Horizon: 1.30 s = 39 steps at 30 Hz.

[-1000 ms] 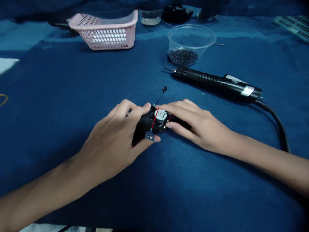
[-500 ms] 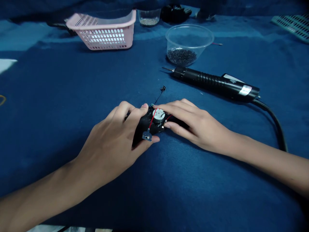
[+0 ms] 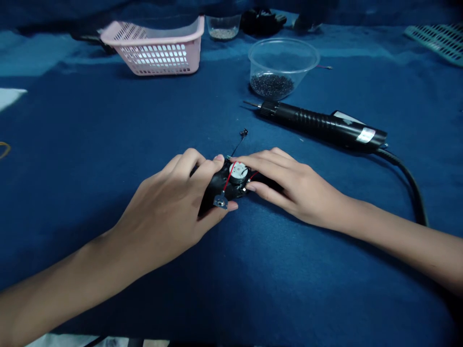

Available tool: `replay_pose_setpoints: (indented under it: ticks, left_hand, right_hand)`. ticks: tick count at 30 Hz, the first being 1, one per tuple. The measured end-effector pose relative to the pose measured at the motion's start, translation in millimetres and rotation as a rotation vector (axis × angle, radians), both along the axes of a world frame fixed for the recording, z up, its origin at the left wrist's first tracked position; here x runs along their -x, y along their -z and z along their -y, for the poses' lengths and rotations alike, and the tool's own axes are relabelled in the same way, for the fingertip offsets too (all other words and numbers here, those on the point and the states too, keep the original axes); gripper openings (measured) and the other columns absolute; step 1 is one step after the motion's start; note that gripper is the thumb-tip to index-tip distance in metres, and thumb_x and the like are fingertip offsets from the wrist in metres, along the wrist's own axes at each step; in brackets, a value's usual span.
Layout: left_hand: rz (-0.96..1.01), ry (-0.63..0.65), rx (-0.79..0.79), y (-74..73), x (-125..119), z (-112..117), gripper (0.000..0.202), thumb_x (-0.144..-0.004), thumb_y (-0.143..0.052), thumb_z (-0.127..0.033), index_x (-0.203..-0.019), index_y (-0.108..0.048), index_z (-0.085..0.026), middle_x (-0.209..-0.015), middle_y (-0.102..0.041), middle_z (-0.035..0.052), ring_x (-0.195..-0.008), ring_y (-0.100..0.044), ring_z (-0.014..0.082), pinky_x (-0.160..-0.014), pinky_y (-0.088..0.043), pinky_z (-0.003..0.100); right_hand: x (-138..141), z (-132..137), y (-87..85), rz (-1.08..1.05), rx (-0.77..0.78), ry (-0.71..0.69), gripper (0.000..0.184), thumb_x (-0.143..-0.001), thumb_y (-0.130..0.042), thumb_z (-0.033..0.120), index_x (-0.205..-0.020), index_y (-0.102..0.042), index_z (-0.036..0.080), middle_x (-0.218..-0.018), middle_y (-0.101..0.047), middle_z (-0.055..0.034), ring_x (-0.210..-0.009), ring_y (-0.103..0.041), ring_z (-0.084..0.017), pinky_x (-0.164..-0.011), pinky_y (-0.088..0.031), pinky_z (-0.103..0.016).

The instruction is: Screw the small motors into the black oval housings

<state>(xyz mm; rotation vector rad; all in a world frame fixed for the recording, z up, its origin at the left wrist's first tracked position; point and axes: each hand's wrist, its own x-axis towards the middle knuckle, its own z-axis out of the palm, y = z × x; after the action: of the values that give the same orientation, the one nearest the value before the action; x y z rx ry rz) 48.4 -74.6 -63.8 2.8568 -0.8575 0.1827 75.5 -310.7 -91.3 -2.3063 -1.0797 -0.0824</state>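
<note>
Between both hands rests a small black plastic housing [image 3: 215,187] on the blue cloth, much of it covered by fingers. A round part with a white top [image 3: 238,170] sits on it, with a red wire crossing over. That wire runs to a small metallic plate [image 3: 220,201] near the left thumb. Beyond the housing, a thin dark lead ends in a small black piece [image 3: 244,132]. My left hand [image 3: 170,197] is closed around the housing's left side. My right hand [image 3: 292,188] grips the right side, index finger and thumb beside the round part.
An electric screwdriver [image 3: 318,125] lies to the right, its cord trailing toward me. Behind it stands a clear tub [image 3: 284,55] of small dark screws. A pink basket [image 3: 162,58], another clear cup [image 3: 224,29] and a green basket [image 3: 439,43] stand farther back.
The view shifts very slightly. My left hand's knuckles have risen a little, while both hands keep their hold on the housing.
</note>
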Motion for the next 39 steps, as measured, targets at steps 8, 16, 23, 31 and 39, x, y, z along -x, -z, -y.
replay_pose_setpoints:
  ticks: [8, 16, 23, 31, 39]
  left_hand:
    - [-0.029, 0.02, 0.014, -3.8, -2.9, -2.0, 0.056, -0.091, -0.052, -0.055, -0.133, -0.05, -0.018, -0.111, -0.058, 0.0073, -0.092, -0.06, 0.0226, -0.064, -0.051, 0.034]
    - [-0.03, 0.044, -0.003, -4.3, -4.5, -3.9, 0.057, -0.092, -0.049, -0.056, -0.134, -0.049, -0.017, -0.113, -0.058, 0.0096, -0.092, -0.06, 0.0234, -0.065, -0.051, 0.033]
    - [-0.038, 0.045, 0.01, -4.2, -4.1, -4.6, 0.058, -0.092, -0.049, -0.058, -0.134, -0.048, -0.018, -0.113, -0.058, 0.01, -0.093, -0.06, 0.0242, -0.067, -0.053, 0.035]
    - [-0.042, 0.061, 0.024, -3.7, -6.0, -6.1, 0.06, -0.092, -0.05, -0.059, -0.135, -0.048, -0.018, -0.114, -0.058, 0.0086, -0.094, -0.06, 0.0238, -0.07, -0.053, 0.036]
    - [-0.019, 0.048, -0.023, -5.9, -5.3, -1.4, 0.057, -0.091, -0.052, -0.056, -0.133, -0.051, -0.017, -0.111, -0.059, 0.0092, -0.09, -0.06, 0.0238, -0.068, -0.052, 0.035]
  right_hand:
    - [0.1, -0.1, 0.1, -0.009, -0.007, -0.001, 0.045, -0.096, -0.049, 0.03, -0.139, -0.047, 0.018, -0.132, -0.058, -0.0028, -0.115, -0.052, -0.013, -0.102, -0.041, -0.028]
    - [0.3, 0.5, -0.9, -0.025, -0.004, 0.002, 0.044, -0.096, -0.049, 0.031, -0.139, -0.047, 0.02, -0.132, -0.058, -0.0044, -0.115, -0.052, -0.016, -0.101, -0.043, -0.033]
    - [0.8, -0.5, -2.4, -0.038, -0.004, 0.0, 0.045, -0.096, -0.048, 0.031, -0.14, -0.046, 0.022, -0.132, -0.058, -0.0038, -0.115, -0.052, -0.017, -0.101, -0.043, -0.035]
    - [0.3, 0.7, -1.4, -0.032, -0.003, 0.005, 0.045, -0.096, -0.05, 0.031, -0.139, -0.048, 0.018, -0.132, -0.059, -0.0027, -0.114, -0.052, -0.013, -0.102, -0.041, -0.03]
    - [0.7, 0.6, -1.7, -0.009, 0.02, 0.007, 0.045, -0.097, -0.047, 0.032, -0.14, -0.046, 0.021, -0.135, -0.057, -0.0047, -0.115, -0.053, -0.018, -0.099, -0.045, -0.036]
